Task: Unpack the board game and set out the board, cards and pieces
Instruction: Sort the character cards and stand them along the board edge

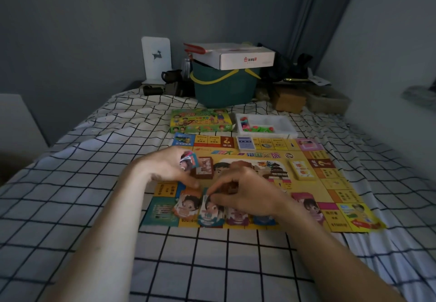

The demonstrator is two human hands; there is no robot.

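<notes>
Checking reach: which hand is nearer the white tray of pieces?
Right. The right hand lies below the white tray, nearer its side; the left hand is farther left.

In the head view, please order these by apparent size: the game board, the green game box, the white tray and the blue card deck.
1. game board, clearly largest.
2 and 3. green game box and white tray: these look about alike, so I do not rank them.
4. blue card deck, smallest.
All but the board lie far from the camera.
</notes>
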